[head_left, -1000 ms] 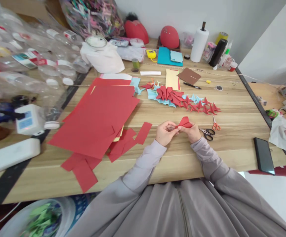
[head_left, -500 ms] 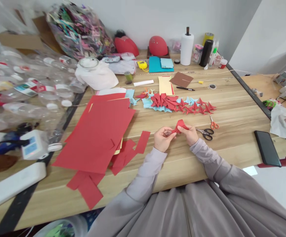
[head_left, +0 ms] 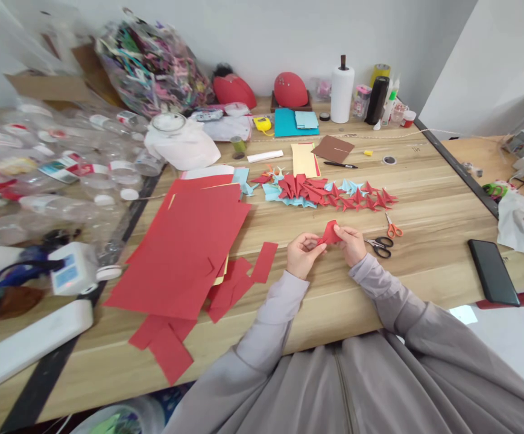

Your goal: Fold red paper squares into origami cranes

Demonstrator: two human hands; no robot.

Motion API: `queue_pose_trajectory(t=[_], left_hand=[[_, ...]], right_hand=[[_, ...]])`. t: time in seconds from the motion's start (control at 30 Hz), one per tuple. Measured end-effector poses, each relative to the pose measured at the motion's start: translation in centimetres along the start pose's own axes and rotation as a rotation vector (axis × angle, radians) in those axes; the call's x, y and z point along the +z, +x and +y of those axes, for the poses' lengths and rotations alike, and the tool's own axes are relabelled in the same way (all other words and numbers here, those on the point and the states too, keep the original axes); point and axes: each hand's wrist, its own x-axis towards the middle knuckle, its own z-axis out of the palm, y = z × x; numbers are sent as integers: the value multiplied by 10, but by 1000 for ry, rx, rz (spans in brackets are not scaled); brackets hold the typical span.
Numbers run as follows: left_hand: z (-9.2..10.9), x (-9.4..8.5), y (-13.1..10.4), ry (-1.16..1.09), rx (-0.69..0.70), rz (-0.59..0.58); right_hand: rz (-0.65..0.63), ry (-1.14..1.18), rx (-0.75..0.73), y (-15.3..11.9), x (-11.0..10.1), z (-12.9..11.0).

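Between both hands, a folded piece of red paper [head_left: 329,232] is held just above the table. My left hand [head_left: 304,254] pinches its left end between thumb and fingers. My right hand [head_left: 351,244] grips the right side, with the thumb near the upper edge. Beyond the hands lies a row of folded red paper cranes [head_left: 357,196], with light blue ones [head_left: 344,186] among them. Black-handled scissors [head_left: 381,246] rest right beside my right hand, and smaller orange-handled scissors [head_left: 392,226] lie behind those.
Large red paper sheets [head_left: 184,253] and cut red strips [head_left: 265,262] cover the table on the left. Plastic bottles [head_left: 94,175] crowd the far left. A phone [head_left: 492,271] lies at the right edge. A paper roll [head_left: 342,93] and a black bottle [head_left: 377,100] stand at the back.
The right hand's thumb has shifted up to the paper's upper edge, and the red paper has turned slightly. The camera view has swung a little to the left.
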Motion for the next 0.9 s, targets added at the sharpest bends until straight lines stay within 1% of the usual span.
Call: queue_pose_trajectory(t=[0.17,0.33,0.43,0.5,0.57,0.7,0.83,0.9], left_hand=[[-5,-1,3,37,61,11],[-7,-1,4,16,29,30],[-6,-2,4,7,16,16],[-5,-2,4,6,9,2],[-4,-2,5,7,4,-3],[-2,-1,5,20,-6,-13],[0,0,3,35,-10,30],[0,1,3,33,-18,25]], right_hand=[[-26,-89,-59,-2,0,2],[-54,-230,-95,-7,1,1],[-106,-336,-138,-8,2,0],[-113,-359,-180,-9,3,-1],[-109,-362,-179,-8,3,-1],[-120,-290,-112,-7,1,0],[-66,-253,-104,-3,-1,0],[-39,-237,-94,-2,-2,1]])
